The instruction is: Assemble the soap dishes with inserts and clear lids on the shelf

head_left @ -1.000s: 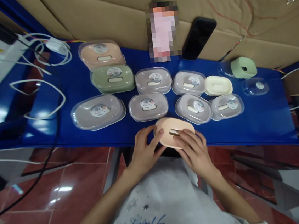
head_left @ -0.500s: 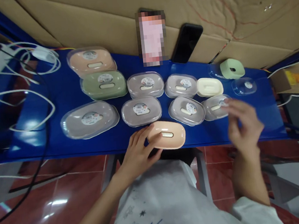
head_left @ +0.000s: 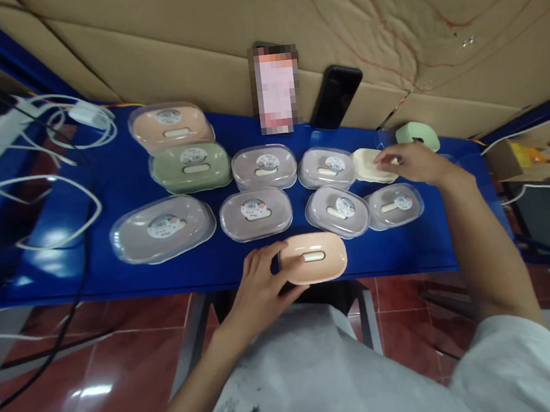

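left hand [head_left: 258, 286] steadies peach soap box [head_left: 314, 257]; right hand [head_left: 410, 161] touches cream one [head_left: 368, 165].

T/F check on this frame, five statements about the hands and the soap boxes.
1. The left hand rests on the peach soap dish. True.
2. The right hand holds the black phone. False: it touches the cream soap dish; the phone leans on the cardboard.
3. The peach soap dish has a clear lid on. False: it has none.
4. A green lidded box sits in front of a peach lidded box. True.
5. The table is red. False: blue.
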`<state>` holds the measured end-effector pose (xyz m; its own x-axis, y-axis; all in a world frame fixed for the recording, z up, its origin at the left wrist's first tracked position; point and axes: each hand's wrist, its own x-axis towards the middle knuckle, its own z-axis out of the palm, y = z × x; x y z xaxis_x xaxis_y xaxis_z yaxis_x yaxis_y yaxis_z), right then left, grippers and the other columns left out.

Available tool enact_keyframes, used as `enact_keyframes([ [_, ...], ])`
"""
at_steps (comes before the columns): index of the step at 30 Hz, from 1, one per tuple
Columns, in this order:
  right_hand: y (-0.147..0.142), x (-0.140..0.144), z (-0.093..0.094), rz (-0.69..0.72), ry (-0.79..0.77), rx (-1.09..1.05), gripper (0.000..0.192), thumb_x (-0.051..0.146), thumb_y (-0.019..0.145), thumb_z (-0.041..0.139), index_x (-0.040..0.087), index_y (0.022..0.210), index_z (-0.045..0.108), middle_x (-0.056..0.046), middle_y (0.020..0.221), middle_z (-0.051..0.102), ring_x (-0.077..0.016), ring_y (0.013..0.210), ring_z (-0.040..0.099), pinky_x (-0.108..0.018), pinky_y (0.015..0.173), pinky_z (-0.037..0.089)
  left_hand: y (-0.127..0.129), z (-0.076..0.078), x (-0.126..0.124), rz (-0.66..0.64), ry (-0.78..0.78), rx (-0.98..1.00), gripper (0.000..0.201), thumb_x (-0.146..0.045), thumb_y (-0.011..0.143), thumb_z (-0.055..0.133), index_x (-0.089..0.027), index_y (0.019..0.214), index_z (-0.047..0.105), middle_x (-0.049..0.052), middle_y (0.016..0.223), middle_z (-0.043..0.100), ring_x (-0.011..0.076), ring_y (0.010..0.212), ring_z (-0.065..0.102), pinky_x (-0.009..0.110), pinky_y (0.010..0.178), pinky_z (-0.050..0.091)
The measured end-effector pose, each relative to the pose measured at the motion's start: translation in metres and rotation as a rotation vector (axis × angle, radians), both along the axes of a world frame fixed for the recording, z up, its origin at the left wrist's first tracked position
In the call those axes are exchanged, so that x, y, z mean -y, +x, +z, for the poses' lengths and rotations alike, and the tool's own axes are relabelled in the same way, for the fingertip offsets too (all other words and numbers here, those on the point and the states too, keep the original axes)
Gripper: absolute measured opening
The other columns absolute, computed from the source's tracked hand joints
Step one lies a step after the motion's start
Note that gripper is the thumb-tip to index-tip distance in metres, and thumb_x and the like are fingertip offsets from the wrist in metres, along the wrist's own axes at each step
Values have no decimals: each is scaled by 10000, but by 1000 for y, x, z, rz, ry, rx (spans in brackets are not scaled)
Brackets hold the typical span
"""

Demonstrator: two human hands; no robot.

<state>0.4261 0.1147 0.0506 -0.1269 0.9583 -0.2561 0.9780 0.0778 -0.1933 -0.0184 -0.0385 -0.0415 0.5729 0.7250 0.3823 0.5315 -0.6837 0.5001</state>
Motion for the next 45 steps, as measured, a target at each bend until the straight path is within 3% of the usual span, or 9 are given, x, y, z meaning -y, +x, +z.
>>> enact_keyframes([
  [4, 19, -2, 0, -81, 181, 152, 539, 283, 1009, 547, 80, 1504, 602, -265, 1618, 554, -428, 1521, 452, -653, 1241, 284, 5, -2, -6, -42, 2, -6, 398, -342, 987, 795, -257, 1359, 680, 187, 1454, 567, 363, 1324, 603, 559, 1072, 513],
  [7, 26, -5, -11, -72, 190, 224, 604, 246, 1016, 494, 87, 1599, 500, -261, 1700, 459, -440, 1626, 285, -742, 1255, 105, 6, -2, -10, -69, -12, -14, 410, -360, 983, 803, -261, 1362, 681, 190, 1467, 559, 366, 1342, 591, 547, 1067, 520],
  [11, 34, -10, -22, -10, 138, 259, 599, 282, 1035, 495, 179, 1625, 484, -205, 1674, 521, -373, 1638, 283, -707, 1277, 44, 6, -2, -11, -64, -12, -5, 429, -365, 973, 816, -268, 1368, 679, 187, 1471, 560, 362, 1338, 599, 545, 1070, 522],
  [16, 51, -26, -16, 17, 39, 267, 832, 464, 946, 717, 229, 1686, 415, -244, 1756, 373, -447, 1653, 220, -791, 1236, 11, 6, -3, -12, -74, -17, -8, 435, -362, 979, 808, -265, 1383, 682, 194, 1465, 557, 372, 1360, 588, 565, 1083, 515],
  [20, 55, -40, -12, 7, 45, 229, 855, 460, 913, 794, 228, 1661, 449, -231, 1636, 543, -423, 1572, 392, -770, 1242, -56, 6, -1, -12, -77, -41, -10, 451, -350, 974, 812, -264, 1397, 683, 187, 1466, 570, 369, 1371, 590, 558, 1105, 519],
  [25, 48, -51, -13, -43, 53, 157, 977, 478, 781, 962, 207, 1609, 520, -288, 1616, 543, -458, 1542, 427, -790, 1217, -28, 7, 1, -12, -77, -44, -12, 445, -335, 978, 804, -262, 1398, 675, 196, 1531, 551, 363, 1427, 570, 548, 1141, 514],
  [31, 33, -47, 1, -81, 77, 74, 811, 439, 821, 947, 197, 1493, 563, -223, 1370, 748, -396, 1358, 635, -806, 1220, -23, 8, 3, -14, -92, -76, -29, 414, -334, 989, 788, -283, 1383, 672, 178, 1644, 500, 354, 1491, 542, 554, 1171, 498],
  [37, 9, -11, 7, -34, 156, -406, 668, 447, 901, 812, 272, 1486, 541, -135, 1491, 696, -278, 1388, 645, -468, 1212, 455, 8, 4, -14, -91, -83, -22, 411, -369, 999, 778, -267, 1379, 659, 182, 1634, 519, 348, 1483, 553, 541, 1174, 492],
  [45, 6, -28, -16, 26, 130, -223, 812, 614, 828, 811, 248, 1527, 617, -114, 1575, 636, -370, 1448, 601, -582, 1269, 435, 9, 3, -15, -86, -57, -31, 377, -395, 1017, 754, -276, 1361, 659, 174, 1620, 535, 337, 1453, 579, 528, 1163, 492],
])
